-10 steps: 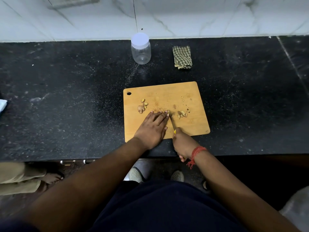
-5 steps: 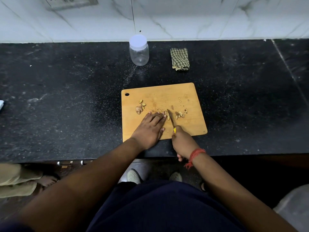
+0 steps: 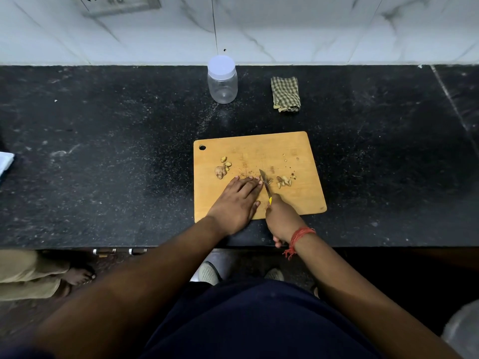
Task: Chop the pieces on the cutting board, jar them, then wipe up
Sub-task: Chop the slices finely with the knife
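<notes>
Little shifted: knife (image 3: 265,183) a touch nearer left hand (image 3: 237,203), fingers flat on cutting board (image 3: 305,200); right hand (image 3: 281,218) gripping handle. Chopped pieces (image 3: 284,181) right of blade, whole pieces (image 3: 222,170) left. Chopping partway; jar (image 3: 222,80) lidded, cloth (image 3: 285,94) folded on desk (image 3: 103,151), unused.

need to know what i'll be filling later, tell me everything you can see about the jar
The jar is small, clear and looks like plastic, with rounded shoulders and a white lid still on. It looks empty. It stands upright at the back of the black counter, near the wall, left of the checked cloth and beyond the cutting board. No hand touches it.
</notes>
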`<state>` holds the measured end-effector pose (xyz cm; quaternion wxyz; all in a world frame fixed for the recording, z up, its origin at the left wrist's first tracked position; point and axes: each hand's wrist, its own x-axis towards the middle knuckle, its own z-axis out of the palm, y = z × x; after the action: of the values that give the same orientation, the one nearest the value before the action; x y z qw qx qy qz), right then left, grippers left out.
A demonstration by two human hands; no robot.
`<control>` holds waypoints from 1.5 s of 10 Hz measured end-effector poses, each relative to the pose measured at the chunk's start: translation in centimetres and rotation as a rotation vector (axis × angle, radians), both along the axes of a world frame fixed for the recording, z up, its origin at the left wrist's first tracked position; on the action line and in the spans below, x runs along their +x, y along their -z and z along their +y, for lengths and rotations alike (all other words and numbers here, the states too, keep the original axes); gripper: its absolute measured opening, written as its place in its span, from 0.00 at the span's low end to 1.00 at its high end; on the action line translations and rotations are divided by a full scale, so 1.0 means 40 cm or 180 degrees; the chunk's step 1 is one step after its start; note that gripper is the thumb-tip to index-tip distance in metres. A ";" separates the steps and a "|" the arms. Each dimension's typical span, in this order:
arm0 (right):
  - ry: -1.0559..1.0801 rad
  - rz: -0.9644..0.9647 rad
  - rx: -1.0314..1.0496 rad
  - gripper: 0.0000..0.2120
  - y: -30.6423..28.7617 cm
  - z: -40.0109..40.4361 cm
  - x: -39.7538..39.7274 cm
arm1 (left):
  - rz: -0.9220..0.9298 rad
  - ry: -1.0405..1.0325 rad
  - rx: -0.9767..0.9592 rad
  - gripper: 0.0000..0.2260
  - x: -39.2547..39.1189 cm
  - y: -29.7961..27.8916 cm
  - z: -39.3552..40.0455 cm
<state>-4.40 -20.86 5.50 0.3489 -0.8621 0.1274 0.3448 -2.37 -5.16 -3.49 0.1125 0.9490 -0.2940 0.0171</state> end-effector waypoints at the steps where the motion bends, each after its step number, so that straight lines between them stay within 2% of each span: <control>1: -0.0017 0.0076 -0.0027 0.21 0.005 0.002 0.002 | -0.0010 -0.0003 -0.0014 0.24 0.000 0.002 0.000; 4: -0.0136 0.0289 0.0013 0.24 0.002 0.009 0.025 | -0.0005 -0.0017 -0.0095 0.24 0.000 0.006 0.007; 9: -0.0235 0.0295 -0.0059 0.19 0.008 -0.003 -0.005 | 0.0073 -0.0166 0.0048 0.25 -0.009 -0.006 -0.008; 11: -0.0584 0.0042 -0.0285 0.09 0.011 -0.033 -0.052 | 0.0081 -0.0178 0.0103 0.25 -0.011 -0.005 -0.007; 12: -0.0640 0.0045 -0.0288 0.08 0.015 -0.049 -0.063 | 0.0050 -0.0145 0.0106 0.25 -0.010 -0.006 -0.005; 13: -0.0388 0.0248 0.0083 0.06 -0.003 -0.074 -0.064 | 0.0031 -0.0130 0.0146 0.25 -0.011 -0.005 -0.006; 15: 0.0304 0.0004 0.0551 0.05 -0.023 -0.123 -0.055 | 0.0114 -0.0194 0.0114 0.25 -0.017 -0.010 -0.016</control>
<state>-6.61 -25.76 6.41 0.4381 -0.8214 0.1383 0.3380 -3.04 -5.79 -3.07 0.1002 0.9595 -0.2631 -0.0017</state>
